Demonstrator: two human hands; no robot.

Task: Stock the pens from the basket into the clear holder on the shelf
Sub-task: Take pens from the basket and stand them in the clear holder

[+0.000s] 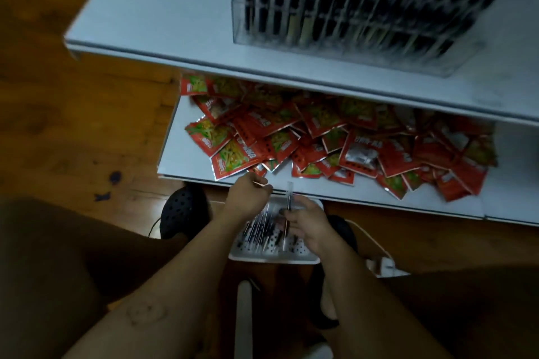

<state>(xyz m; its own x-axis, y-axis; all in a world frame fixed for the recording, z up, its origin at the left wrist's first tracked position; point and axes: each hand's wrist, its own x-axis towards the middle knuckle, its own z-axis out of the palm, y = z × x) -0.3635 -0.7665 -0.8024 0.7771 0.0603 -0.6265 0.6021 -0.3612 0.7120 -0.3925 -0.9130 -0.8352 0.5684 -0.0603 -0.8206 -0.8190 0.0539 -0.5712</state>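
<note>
Head view: pens in basket and holder

Head camera looked down on a white basket on the floor below the shelves, with loose pens lying in it. The right hand pinched one pen upright over the basket. The left hand was curled beside it at the basket's far edge, something thin and pale at its fingertips; what it was could not be told. On the upper shelf stood the clear holder, its slots packed with dark pens standing upright, blurred. The lower shelf carried a heap of red snack packets.
</note>
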